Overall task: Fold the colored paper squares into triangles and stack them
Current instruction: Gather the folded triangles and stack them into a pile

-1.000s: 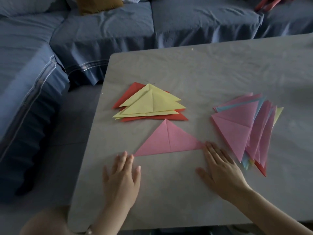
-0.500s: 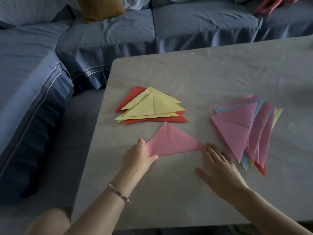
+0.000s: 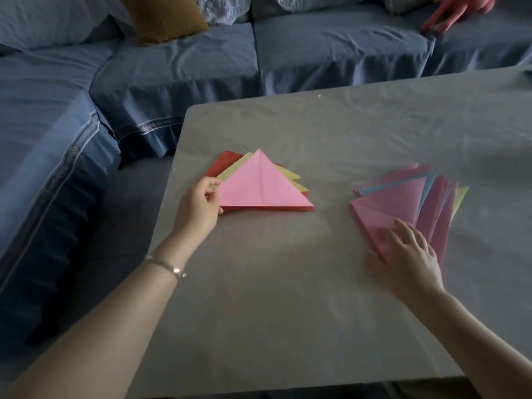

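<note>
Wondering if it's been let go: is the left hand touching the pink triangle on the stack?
Touching. In the head view the left hand pinches the left corner of the pink triangle, no gap.

Home living room: blue sofa [image 3: 184,67], cushions [image 3: 164,17], low table [image 3: 345,125].

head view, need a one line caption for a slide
Left hand holds a pink triangle atop the red and yellow stack; right hand rests on the fanned pile.
</note>
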`<state>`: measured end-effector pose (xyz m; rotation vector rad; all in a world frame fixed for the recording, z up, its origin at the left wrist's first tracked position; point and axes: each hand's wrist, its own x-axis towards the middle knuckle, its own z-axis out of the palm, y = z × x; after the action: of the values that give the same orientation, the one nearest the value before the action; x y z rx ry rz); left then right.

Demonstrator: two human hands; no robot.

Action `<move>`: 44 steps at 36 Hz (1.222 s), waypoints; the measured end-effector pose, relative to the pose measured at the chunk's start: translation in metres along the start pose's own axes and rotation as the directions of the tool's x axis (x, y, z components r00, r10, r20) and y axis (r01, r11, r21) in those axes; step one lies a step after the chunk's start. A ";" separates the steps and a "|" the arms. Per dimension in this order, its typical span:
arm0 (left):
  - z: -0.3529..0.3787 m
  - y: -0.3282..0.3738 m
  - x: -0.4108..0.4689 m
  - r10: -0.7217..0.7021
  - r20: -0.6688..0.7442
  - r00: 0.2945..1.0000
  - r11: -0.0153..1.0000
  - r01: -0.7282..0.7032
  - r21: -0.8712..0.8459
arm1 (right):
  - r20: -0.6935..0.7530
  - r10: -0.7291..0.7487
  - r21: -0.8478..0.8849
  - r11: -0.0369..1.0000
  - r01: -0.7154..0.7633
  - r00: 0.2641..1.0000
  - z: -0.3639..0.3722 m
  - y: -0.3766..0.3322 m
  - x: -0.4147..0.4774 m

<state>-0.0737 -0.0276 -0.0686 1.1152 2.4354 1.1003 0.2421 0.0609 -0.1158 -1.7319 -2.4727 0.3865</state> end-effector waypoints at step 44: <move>0.040 -0.004 -0.056 0.043 0.457 0.888 0.875 -0.255 0.412 | 0.110 -0.532 0.211 0.838 0.503 0.840 0.021 -0.064 -0.031</move>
<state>-0.0183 -0.0488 -0.1040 1.5227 2.3117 0.2306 0.1903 0.0079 -0.1169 -0.9311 -2.7839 0.6811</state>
